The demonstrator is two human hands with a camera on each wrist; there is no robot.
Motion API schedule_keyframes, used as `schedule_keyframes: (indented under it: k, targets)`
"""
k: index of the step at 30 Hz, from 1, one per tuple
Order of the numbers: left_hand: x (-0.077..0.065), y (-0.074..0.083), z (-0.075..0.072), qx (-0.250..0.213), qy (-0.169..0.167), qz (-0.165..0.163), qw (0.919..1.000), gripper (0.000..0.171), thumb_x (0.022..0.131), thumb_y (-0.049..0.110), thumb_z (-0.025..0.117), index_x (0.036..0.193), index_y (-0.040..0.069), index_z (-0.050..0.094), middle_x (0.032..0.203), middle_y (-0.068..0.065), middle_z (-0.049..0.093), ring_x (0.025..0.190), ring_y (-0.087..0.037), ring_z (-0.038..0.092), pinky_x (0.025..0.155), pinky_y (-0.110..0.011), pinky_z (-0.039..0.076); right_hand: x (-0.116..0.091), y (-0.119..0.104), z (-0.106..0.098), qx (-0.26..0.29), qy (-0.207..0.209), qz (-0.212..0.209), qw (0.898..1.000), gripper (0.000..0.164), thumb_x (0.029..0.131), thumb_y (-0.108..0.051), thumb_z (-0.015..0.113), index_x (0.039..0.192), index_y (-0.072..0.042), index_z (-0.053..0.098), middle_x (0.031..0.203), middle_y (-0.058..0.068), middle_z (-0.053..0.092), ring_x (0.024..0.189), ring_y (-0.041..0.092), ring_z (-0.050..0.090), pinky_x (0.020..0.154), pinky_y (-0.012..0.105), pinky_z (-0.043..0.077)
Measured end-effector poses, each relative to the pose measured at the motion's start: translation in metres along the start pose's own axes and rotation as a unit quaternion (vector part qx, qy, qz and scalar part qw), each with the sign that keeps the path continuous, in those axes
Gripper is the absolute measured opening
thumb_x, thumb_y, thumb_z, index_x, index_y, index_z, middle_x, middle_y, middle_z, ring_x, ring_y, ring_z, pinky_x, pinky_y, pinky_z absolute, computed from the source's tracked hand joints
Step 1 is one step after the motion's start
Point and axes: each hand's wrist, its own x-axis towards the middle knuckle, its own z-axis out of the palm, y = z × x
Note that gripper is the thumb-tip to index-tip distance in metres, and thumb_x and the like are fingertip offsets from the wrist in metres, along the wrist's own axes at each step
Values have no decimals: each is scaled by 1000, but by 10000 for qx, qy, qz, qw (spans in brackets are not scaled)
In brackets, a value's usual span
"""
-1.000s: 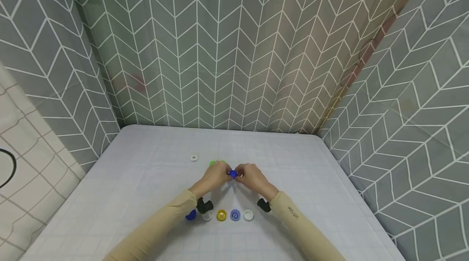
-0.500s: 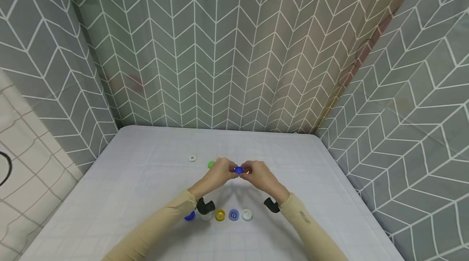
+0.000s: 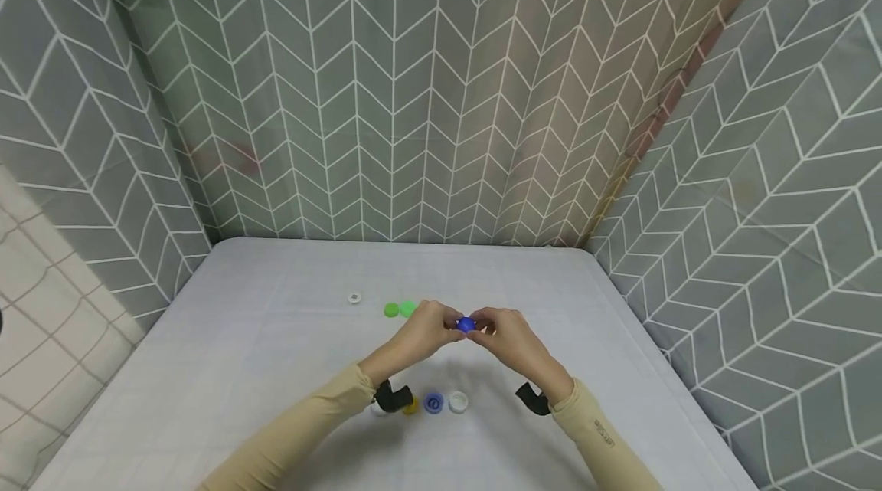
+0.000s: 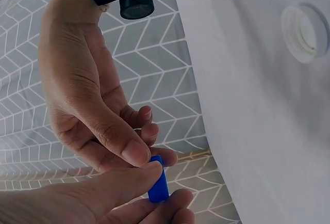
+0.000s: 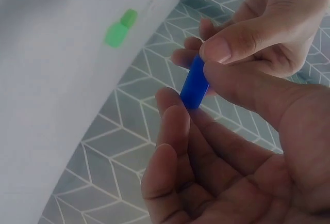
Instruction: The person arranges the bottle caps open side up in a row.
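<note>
A blue bottle cap (image 3: 466, 325) is held above the white table between both hands. My left hand (image 3: 429, 328) pinches its left side, and my right hand (image 3: 511, 339) pinches the opposite side. In the left wrist view, the cap (image 4: 158, 184) appears edge-on, with the left thumb and fingers around it and the right hand (image 4: 77, 79) reaching in from above. The right wrist view shows the cap (image 5: 194, 85) between both thumbs and the fingers behind. Part of the cap is covered by fingertips.
Green caps (image 3: 408, 309) lie beyond the left hand, with a small white cap (image 3: 354, 298) farther left. Nearer me, a yellow cap (image 3: 410, 405), a light blue cap (image 3: 433, 403) and a white cap (image 3: 458, 401) stand in a row. Patterned curtains (image 3: 393, 93) surround the table (image 3: 289, 276).
Both hands have shifted right in the head view with the blue cap still between them. The green caps show more fully, and the left sleeve now covers the blue cap at the row's left.
</note>
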Motion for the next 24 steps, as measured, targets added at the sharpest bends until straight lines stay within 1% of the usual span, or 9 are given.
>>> schedule_keyframes:
  k: [3, 8, 12, 17, 24]
  targets:
    - [1, 4, 5, -15, -25, 127, 9999, 20, 83, 8, 73, 102, 0, 74, 79, -5, 74, 66, -4, 66, 59, -16, 52, -8, 2, -6, 79, 59, 37, 9999, 20, 88, -18, 71, 105, -10, 71, 89, -3, 71, 76, 9, 58, 61, 20, 47]
    - [3, 9, 14, -130, -86, 204, 9997, 21, 82, 8, 75, 101, 0, 74, 81, -6, 74, 68, -4, 66, 60, -16, 52, -21, 6, -11, 148, 132, 75, 9998, 20, 87, -19, 72, 105, -10, 71, 89, -4, 71, 78, 9, 57, 61, 19, 47]
    - [3, 11, 21, -221, -137, 184, 9995, 23, 80, 8, 77, 102, 0, 72, 81, -6, 74, 68, -5, 67, 60, -16, 52, -28, 11, -13, 167, 200, 89, 9996, 19, 87, -21, 72, 104, -11, 72, 89, -5, 71, 78, 8, 58, 63, 19, 47]
    - [2, 15, 26, -444, -222, 141, 9987, 26, 80, 7, 77, 104, 0, 69, 81, -6, 74, 68, -6, 68, 61, -17, 53, -33, 18, -15, 205, 260, 87, 9994, 20, 87, -22, 72, 103, -10, 72, 84, -6, 70, 74, 7, 57, 61, 19, 48]
    - [2, 17, 30, -536, -268, 112, 9981, 24, 81, 9, 76, 103, 7, 67, 82, -2, 73, 70, -3, 65, 62, -17, 52, -40, 22, -17, 372, 331, 138, 9987, 23, 86, -23, 72, 104, -8, 72, 85, -3, 71, 73, 6, 61, 64, 19, 51]
